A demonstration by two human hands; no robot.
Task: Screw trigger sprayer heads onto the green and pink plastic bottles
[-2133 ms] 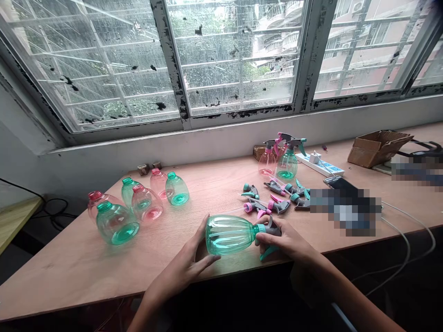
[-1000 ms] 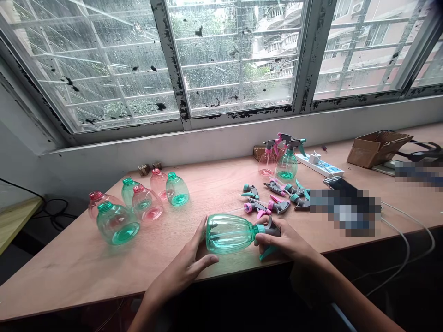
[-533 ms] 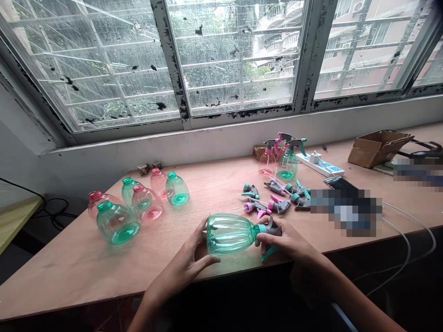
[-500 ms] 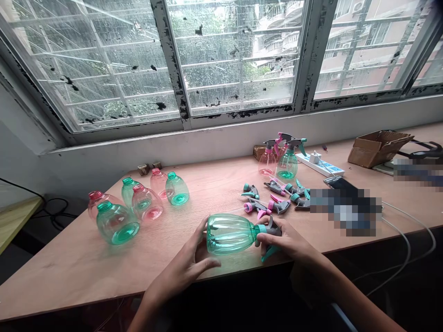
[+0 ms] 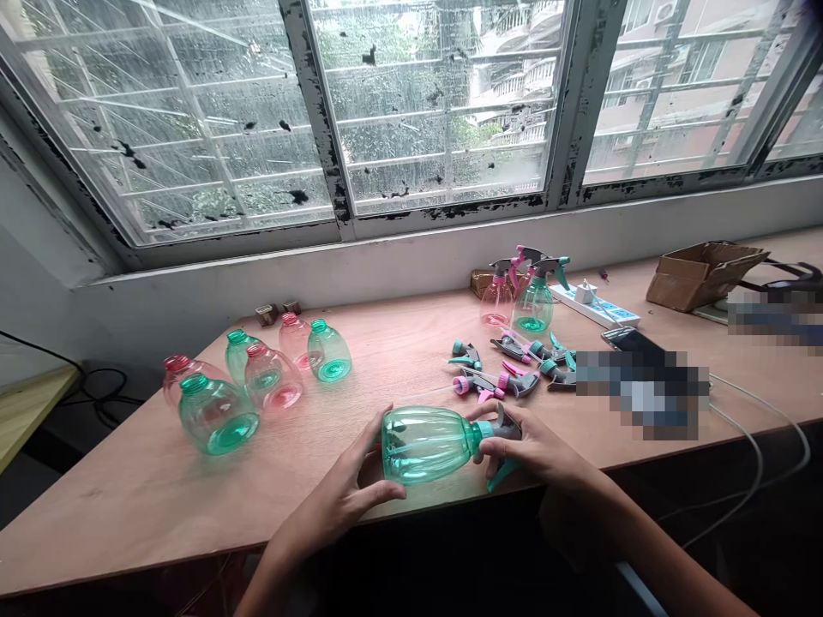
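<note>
You hold the green bottle (image 5: 428,446) on its side between your two hands, over the near edge of the table (image 5: 399,343), with its base to the left and its neck to the right. Your left hand (image 5: 360,476) is cupped around the base, the thumb against the near side and the fingers at the far side; how firmly it presses, you cannot tell from here. Your right hand (image 5: 524,437) pinches the neck end, thumb and fingers closed around the gray spray head (image 5: 507,424) and its teal collar (image 5: 484,428), while the teal trigger (image 5: 505,473) points toward the near side below your fingers. A thin tube (image 5: 408,447) shows through the clear wall of the bottle. Just beyond your right hand lies a loose cluster of spray heads (image 5: 524,385) in gray, pink and teal. Well to the left of your left hand stand six open bottles (image 5: 219,420), three green and three red. Farther back, right of center, finished spray bottles (image 5: 532,310) stand upright near a white power strip (image 5: 617,314). To the right are a phone (image 5: 646,347), partly blurred out, and, farther away, a cardboard box (image 5: 681,281).
</note>
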